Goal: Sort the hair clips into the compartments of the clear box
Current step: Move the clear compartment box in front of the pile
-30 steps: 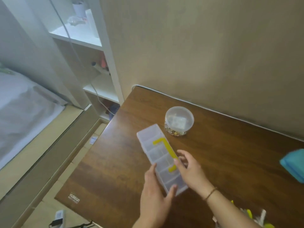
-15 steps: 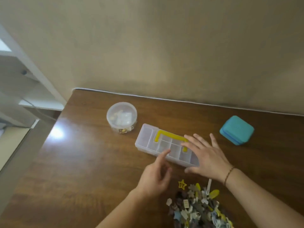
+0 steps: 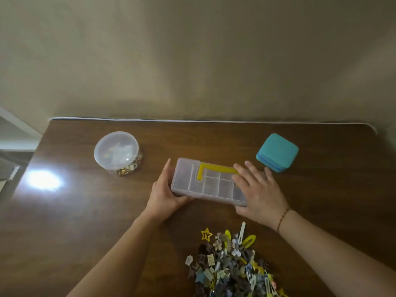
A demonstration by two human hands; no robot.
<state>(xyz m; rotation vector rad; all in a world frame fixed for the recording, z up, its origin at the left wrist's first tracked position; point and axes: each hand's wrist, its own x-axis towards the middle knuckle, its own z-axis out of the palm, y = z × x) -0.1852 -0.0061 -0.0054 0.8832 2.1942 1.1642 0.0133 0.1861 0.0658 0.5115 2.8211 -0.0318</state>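
head view: left hand (image 3: 164, 195) grips the clear box (image 3: 206, 181) at nine o'clock; right hand (image 3: 257, 190) lies flat, fingers spread, on its three o'clock end.

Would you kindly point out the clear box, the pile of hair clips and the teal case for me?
clear box (image 3: 188, 179): head view, on its closed lid, left compartment.
pile of hair clips (image 3: 227, 269): head view, middle of the heap.
teal case (image 3: 277, 150): head view, on its top face.
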